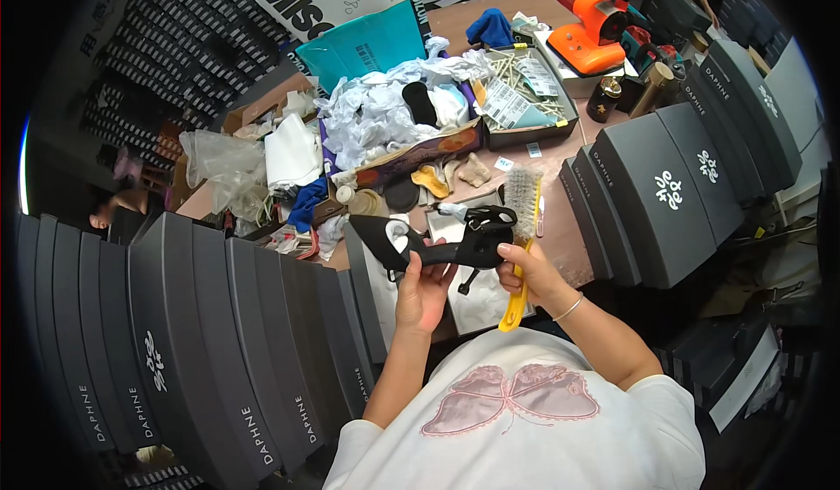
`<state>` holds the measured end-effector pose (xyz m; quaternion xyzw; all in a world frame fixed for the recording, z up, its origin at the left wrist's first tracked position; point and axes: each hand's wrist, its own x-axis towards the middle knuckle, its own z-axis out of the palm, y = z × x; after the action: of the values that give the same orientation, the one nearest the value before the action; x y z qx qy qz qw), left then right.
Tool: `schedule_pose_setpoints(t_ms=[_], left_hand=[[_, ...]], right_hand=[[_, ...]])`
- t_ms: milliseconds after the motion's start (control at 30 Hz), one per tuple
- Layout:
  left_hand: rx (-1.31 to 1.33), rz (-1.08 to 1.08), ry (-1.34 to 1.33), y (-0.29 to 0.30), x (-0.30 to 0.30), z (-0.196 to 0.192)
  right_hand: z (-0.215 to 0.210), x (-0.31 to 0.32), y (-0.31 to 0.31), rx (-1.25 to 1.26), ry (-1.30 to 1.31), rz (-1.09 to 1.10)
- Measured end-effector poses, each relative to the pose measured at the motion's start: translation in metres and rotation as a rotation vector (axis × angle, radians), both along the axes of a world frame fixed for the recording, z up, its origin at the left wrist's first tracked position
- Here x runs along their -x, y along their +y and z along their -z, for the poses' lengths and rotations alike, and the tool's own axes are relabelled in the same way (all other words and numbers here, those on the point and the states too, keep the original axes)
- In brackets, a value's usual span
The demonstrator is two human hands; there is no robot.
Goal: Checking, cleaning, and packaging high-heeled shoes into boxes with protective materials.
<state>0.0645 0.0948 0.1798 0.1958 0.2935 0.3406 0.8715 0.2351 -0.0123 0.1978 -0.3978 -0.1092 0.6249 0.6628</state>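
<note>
In the head view a black high-heeled shoe (429,241) is held above the worktop (573,227), just in front of the person's chest. Its long axis runs nearly level across the picture: the pointed toe aims to the person's left, the heel end with its strap lies to the right, and a thin dark part, likely the heel or a strap end, hangs down from the middle. The upper looks matt and smooth, with a pale lining showing inside near the toe.

The left hand (423,290) comes up from below, palm toward the camera, fingers curled under the shoe's middle; its grip is closed on the sole. The right hand (525,271) sits at the heel end, wrist bent, a thin bangle on it. Its grip is closed around the yellow handle of a brush (522,227) whose handle points down toward the body and whose pale bristled head stands up beside the shoe's back; its fingertips also seem to touch the shoe.

Rows of dark grey shoe boxes (219,332) curve round both sides. Behind lie crumpled white tissue paper (376,109), a tray of small cards and sticks (525,96), a blue cloth (490,28) and an orange tool (595,35)
</note>
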Motion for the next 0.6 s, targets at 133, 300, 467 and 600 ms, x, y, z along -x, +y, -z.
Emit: schedule_pose_setpoints(t_ms=[133, 300, 467, 600], left_hand=[[-0.095, -0.107, -0.060, -0.005, -0.028, 0.011], [-0.012, -0.182, 0.028, 0.014, -0.021, 0.005], [-0.671, 0.040, 0.652, -0.016, -0.025, -0.014], [-0.792, 0.299, 0.789, -0.016, -0.015, -0.014]], right_hand=[[-0.001, 0.022, -0.008, 0.153, 0.551, -0.106], [0.035, 0.002, -0.036, 0.111, -0.619, 0.163], [-0.011, 0.007, -0.061, 0.125, -1.548, -0.262], [-0.044, -0.012, -0.077, 0.113, -1.581, -0.014]])
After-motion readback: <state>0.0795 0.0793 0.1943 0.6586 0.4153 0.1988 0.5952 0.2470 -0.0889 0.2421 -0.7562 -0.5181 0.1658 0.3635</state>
